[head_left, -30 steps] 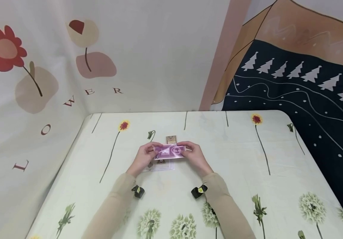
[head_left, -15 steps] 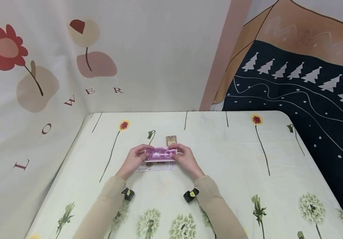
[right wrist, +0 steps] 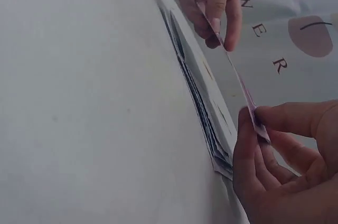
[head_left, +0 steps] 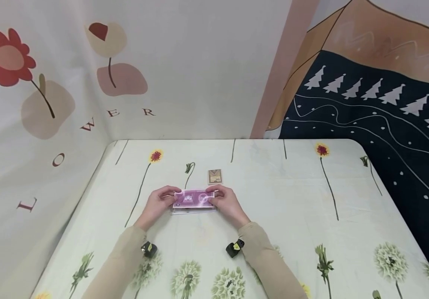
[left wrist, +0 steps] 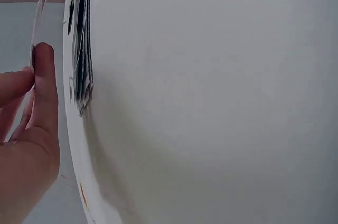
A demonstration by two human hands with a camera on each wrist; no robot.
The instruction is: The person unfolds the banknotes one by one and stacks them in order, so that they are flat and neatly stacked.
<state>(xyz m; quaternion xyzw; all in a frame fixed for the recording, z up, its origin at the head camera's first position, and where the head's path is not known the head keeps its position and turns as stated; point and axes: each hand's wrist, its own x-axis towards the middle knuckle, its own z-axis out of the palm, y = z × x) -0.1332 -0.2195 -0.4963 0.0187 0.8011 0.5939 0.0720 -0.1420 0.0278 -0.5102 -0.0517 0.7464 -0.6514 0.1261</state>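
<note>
A purple banknote [head_left: 193, 199] is stretched flat between the two hands in the head view. My left hand [head_left: 158, 204] pinches its left end between thumb and fingers, while the right hand [head_left: 228, 204] pinches the other end the same way. Both wrist views show the note edge-on, as a thin strip [right wrist: 240, 78] raised above a stack of notes [left wrist: 82, 49] on the table. The stack's layered edges fan slightly apart at the end. From the head, the held note covers most of that stack, leaving a narrow strip at its front.
A small brown patterned card [head_left: 215, 177] lies on the table just behind the held note. The table wears a flower-printed white cloth [head_left: 274, 187]. Printed fabric walls [head_left: 199, 74] rise behind it and at the left, with dark tree-patterned fabric [head_left: 371, 108] on the right.
Both hands have moved left and a little toward the person, carrying the purple banknote over the stack. The brown card behind has come fully into sight.
</note>
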